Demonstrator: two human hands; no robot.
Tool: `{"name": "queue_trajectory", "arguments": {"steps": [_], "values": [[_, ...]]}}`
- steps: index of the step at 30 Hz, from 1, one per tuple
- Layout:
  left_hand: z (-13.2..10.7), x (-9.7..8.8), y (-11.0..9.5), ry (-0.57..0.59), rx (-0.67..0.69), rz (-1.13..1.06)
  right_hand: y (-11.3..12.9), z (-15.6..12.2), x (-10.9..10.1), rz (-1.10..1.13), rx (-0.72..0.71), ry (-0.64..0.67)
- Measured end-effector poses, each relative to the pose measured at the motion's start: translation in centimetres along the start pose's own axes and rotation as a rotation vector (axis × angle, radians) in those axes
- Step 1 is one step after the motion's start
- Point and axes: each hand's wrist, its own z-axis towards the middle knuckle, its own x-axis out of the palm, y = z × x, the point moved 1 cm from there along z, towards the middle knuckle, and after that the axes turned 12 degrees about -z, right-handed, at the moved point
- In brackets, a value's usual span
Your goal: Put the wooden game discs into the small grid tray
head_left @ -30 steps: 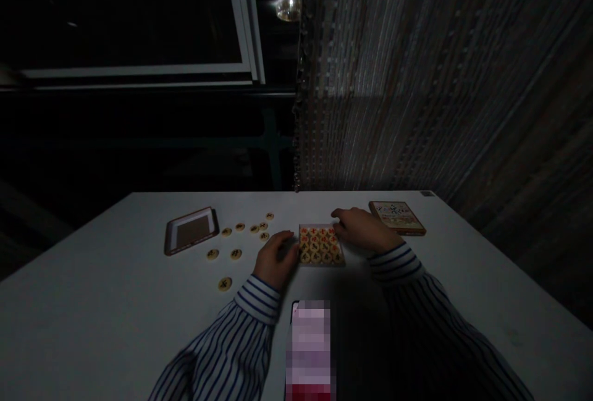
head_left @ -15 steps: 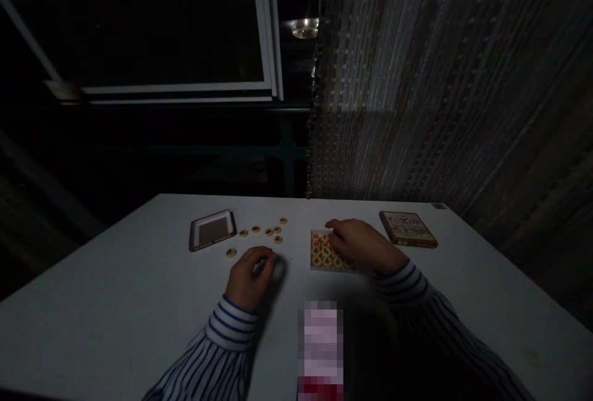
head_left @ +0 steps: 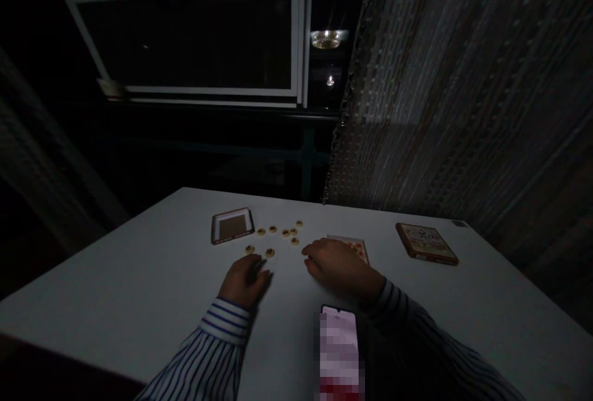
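Note:
My left hand [head_left: 243, 280] hovers low over the table, thumb and fingers apart with nothing between them. Just beyond its fingertips lies a round Chinese chess piece [head_left: 270, 253], with another piece [head_left: 249, 249] to its left. Several more pieces, such as the one nearest my right hand [head_left: 294, 241], lie scattered behind. My right hand [head_left: 343, 265] reaches left across the front of the piece box [head_left: 367, 251], fingers slightly bent, thumb apart, and no piece visible in it. The hand hides much of the box; red-marked pieces [head_left: 359, 246] show in its right part.
An upturned box lid [head_left: 232, 226] lies at the back left. A flat chess box or cover [head_left: 426, 243] is at the right. A phone [head_left: 340, 339] with a lit screen lies in front of me. A bead curtain [head_left: 417, 110] hangs behind the white table [head_left: 152, 265].
My left hand has opened and drawn back, and one more chess piece now lies before it. My right hand has moved left from above the box. The view has shifted left.

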Motion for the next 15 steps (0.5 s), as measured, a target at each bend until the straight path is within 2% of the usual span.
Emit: {"name": "queue_trajectory", "arguments": {"steps": [5, 10, 15], "values": [[-1.0, 1.1, 1.3, -0.016, 0.004, -0.006, 2.1, 1.4, 1.8, -0.032, -0.095, -0.042], [-1.7, 1.5, 1.9, -0.020, 0.022, -0.014, 3.7, 2.4, 4.4, -0.022, -0.104, -0.026], [-2.0, 1.6, 2.2, -0.014, 0.002, -0.001, 4.0, 2.7, 6.3, -0.011, -0.091, -0.039]]}}
